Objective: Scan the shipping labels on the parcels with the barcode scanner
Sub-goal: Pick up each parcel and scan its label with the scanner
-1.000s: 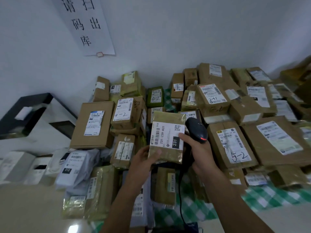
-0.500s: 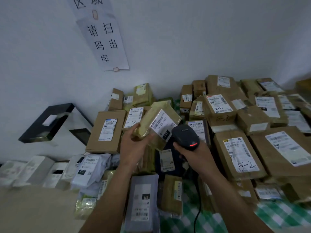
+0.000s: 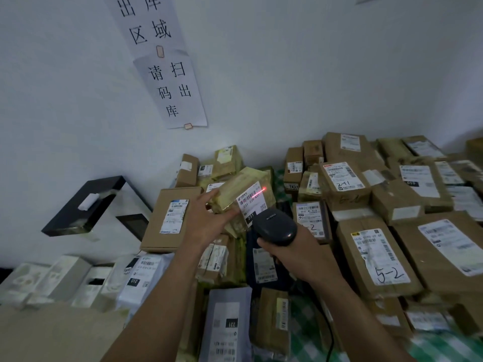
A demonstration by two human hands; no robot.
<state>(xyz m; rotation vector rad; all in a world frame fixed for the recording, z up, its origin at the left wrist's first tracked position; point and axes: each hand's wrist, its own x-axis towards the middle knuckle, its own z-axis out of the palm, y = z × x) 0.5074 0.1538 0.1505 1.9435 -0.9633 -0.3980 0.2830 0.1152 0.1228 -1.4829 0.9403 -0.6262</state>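
Note:
My left hand [image 3: 206,220] grips a small taped yellowish parcel [image 3: 240,186] and holds it tilted above the pile. Its white shipping label [image 3: 252,202] reads 231 and faces the scanner. A red scan line crosses the barcode on that label. My right hand [image 3: 295,254] grips the black barcode scanner [image 3: 275,226] just below and right of the label, head pointing up at it. The scanner's cable [image 3: 329,335] runs down toward the bottom edge.
Several brown cardboard parcels [image 3: 376,257] with labels are piled on a green checked cloth [image 3: 444,348] against a white wall. A flat brown box [image 3: 167,218] lies left of my hand. White boxes [image 3: 52,278] and grey mailer bags [image 3: 224,325] lie at the front left. Paper signs [image 3: 172,87] hang on the wall.
My left hand lifted the parcel up and away from me and tilted it. The scanner followed, and a red scan line now shows on the label. The view tilted upward.

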